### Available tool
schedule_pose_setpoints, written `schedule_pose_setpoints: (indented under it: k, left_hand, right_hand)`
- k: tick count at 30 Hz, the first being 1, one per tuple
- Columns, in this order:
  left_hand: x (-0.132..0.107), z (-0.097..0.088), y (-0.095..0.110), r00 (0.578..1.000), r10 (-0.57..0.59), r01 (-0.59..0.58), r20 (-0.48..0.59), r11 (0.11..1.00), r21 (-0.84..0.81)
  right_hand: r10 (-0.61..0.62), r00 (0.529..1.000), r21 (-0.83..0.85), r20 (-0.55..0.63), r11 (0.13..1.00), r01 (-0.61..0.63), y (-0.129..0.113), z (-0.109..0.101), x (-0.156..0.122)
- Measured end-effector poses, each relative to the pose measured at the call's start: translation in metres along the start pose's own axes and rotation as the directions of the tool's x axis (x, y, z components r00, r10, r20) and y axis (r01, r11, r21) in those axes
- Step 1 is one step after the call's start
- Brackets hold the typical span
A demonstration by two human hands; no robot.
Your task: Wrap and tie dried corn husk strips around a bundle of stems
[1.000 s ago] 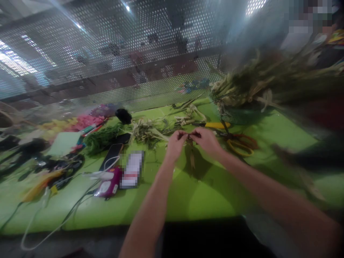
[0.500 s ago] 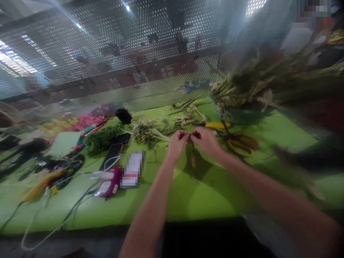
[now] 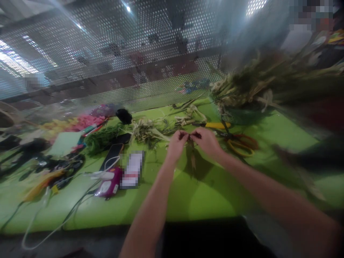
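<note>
My left hand (image 3: pixel 178 140) and my right hand (image 3: pixel 203 139) meet fingertip to fingertip over the green table. Both pinch the top of a small dried husk strip (image 3: pixel 193 160), which hangs down between them with a pale, narrow lower end. The pinched part is dark and too small to make out. Behind my hands lie loose dried husks and stalks (image 3: pixel 146 130). Right of my right hand rest scissors with yellow and orange handles (image 3: pixel 240 146). A yellow-handled tool (image 3: pixel 217 125) lies just beyond my right hand.
A green basket (image 3: pixel 236 115) of dried stalks stands at the back right. Left are a dark phone (image 3: pixel 111 156), a magenta power box (image 3: pixel 109 183) with cables, a green fibre heap (image 3: pixel 100 139) and an orange glue gun (image 3: pixel 41 184). A perforated metal screen (image 3: pixel 129 68) rises behind.
Almost nothing differs. Both hands keep the same pinch on the husk strip, in the same place.
</note>
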State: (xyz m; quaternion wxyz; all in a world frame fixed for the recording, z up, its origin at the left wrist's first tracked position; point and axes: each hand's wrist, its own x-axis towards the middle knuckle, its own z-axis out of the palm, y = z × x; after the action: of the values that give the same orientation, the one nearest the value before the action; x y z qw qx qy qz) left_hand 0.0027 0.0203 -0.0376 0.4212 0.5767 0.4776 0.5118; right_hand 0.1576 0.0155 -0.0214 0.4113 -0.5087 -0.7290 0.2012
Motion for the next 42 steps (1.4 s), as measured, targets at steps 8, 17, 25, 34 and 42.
schedule_pose_setpoints:
  k: [8, 17, 25, 34, 42]
  left_hand:
    - [0.002, 0.0, -0.003, 0.999, -0.039, 0.04, 0.013, 0.998, -0.04]
    - [0.0, -0.001, -0.004, 0.995, -0.09, 0.093, 0.033, 0.985, -0.148]
    - [-0.001, 0.0, 0.004, 0.998, 0.063, -0.062, 0.001, 0.994, 0.094]
    - [-0.006, 0.002, 0.013, 0.967, 0.256, -0.241, -0.009, 0.921, 0.306]
    - [-0.005, -0.001, 0.009, 0.971, 0.238, -0.221, -0.003, 0.908, 0.357]
  right_hand:
    - [0.045, 0.999, -0.075, 0.009, 0.996, -0.044, -0.002, 0.001, -0.001]
    - [0.113, 0.993, -0.04, 0.043, 0.993, -0.112, -0.003, -0.001, 0.001]
    - [0.143, 0.987, 0.044, 0.066, 0.988, -0.146, 0.0, -0.001, 0.001]
    - [0.144, 0.987, 0.007, 0.065, 0.989, -0.145, 0.0, -0.002, 0.003]
    - [0.079, 0.996, -0.086, 0.041, 0.993, -0.076, -0.003, -0.006, 0.002]
